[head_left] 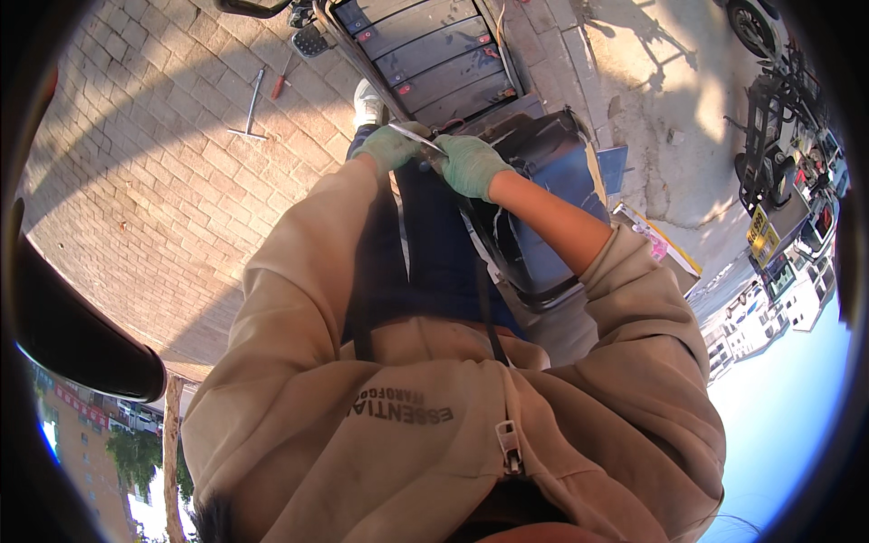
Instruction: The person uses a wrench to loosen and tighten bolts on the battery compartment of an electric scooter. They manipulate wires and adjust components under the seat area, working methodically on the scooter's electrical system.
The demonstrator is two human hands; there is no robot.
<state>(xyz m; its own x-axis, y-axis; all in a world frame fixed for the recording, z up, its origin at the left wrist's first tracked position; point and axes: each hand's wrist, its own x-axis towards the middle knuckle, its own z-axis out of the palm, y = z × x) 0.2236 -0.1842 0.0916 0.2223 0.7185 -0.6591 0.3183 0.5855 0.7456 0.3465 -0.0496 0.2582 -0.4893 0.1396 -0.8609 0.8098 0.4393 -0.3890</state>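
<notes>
Overhead, both gloved hands meet on a thin metal strip (pixel 418 138): the left hand (pixel 389 147) grips its near end, the right hand (pixel 471 165) closes around its far end, above the dark blue case (pixel 561 172).

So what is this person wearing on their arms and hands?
Both hands, left hand and right hand, wear pale green gloves. A loose beige zip-up jacket covers the arms; its right sleeve is pushed up above the forearm, the left sleeve reaches the wrist.
</notes>
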